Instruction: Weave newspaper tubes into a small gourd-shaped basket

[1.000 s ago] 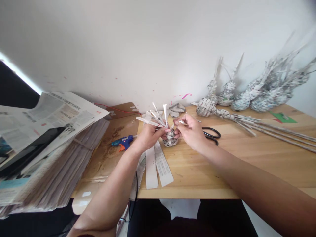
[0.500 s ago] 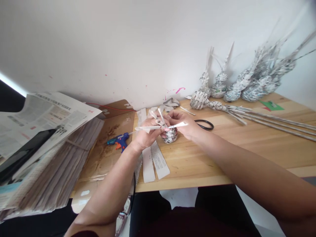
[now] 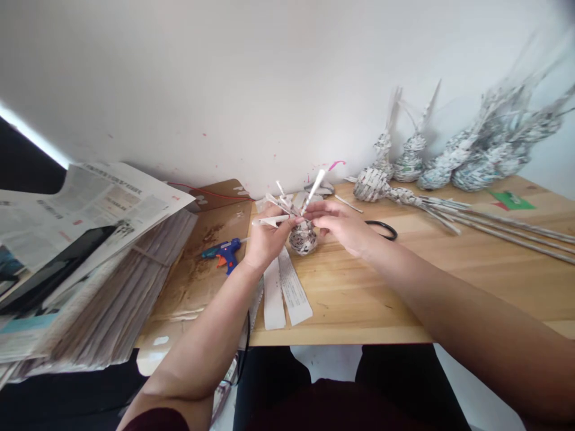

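Note:
A small round woven-newspaper piece (image 3: 303, 240) stands on the wooden table, with several rolled paper tubes fanning up from its neck. My left hand (image 3: 268, 239) is closed around the neck from the left, thumb at the front, and a pale paper tube (image 3: 269, 221) crosses over it. At the right side of the neck is my right hand (image 3: 339, 222), its fingers bent together at the base of an upright white paper tube (image 3: 315, 187). The fingertips of both hands are partly hidden behind the weaving.
A blue glue gun (image 3: 227, 254) lies on cardboard at left, beside stacked newspapers (image 3: 130, 281). Flat paper strips (image 3: 294, 293) lie in front. Black-handled scissors (image 3: 381, 228), a loose paper tube (image 3: 348, 204) and several woven gourd shapes (image 3: 408, 158) are to the right.
The white tube at the neck went from upright to leaning right across the front, then stands up again. The right hand moved in behind it and back to the right side. The view shifted slightly.

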`<state>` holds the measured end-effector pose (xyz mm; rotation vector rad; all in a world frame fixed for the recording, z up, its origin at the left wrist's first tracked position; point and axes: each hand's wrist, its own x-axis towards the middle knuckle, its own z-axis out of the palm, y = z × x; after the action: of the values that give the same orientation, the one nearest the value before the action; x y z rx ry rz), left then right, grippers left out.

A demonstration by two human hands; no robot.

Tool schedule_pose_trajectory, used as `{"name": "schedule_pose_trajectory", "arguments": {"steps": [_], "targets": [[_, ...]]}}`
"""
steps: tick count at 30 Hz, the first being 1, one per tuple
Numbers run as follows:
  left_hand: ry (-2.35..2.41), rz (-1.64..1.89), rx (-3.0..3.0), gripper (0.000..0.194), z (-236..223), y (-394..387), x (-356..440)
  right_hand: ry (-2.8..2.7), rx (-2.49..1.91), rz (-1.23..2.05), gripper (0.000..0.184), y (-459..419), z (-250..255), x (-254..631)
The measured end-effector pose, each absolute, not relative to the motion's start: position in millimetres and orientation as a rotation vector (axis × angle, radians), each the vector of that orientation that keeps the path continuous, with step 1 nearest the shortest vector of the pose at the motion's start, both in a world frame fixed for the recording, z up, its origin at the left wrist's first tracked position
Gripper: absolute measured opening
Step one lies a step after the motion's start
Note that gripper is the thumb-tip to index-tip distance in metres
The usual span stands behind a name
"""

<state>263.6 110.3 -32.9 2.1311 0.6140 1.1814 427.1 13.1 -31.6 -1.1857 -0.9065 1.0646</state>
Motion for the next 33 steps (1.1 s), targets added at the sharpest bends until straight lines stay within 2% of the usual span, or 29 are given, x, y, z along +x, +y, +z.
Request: {"name": "schedule_pose_trajectory", "arguments": {"steps": [3,6,8,13,23,27,33], "targets": [[0.730,1.353,2.033,0.026,-36,113,266,-1.217,-1.296,0.880,0.033,8,-32,421],[0.697,1.266,1.894,0.028,-37,110,270,-1.398,-1.491,0.563,0.038,4,-38,413],[0.667,1.195,1.833,0.029,-37,106,271,-1.427,-1.541,0.481,0.033,4,-43,410],[0.616,1.071,1.768,0.031,-29,105,268,-1.468,-1.514,0.426,0.022,5,-50,410],[0.519,0.839,1.637,0.033,-21,110,260,-1.577,-1.473,0.362,0.028,11,-56,422],[0.499,0.814,1.681,0.033,-19,111,258,-1.665,-1.499,0.308,0.022,11,-54,426],[0.570,0.826,1.707,0.035,-17,112,256,-1.682,-1.464,0.406,0.022,10,-51,427]]}}
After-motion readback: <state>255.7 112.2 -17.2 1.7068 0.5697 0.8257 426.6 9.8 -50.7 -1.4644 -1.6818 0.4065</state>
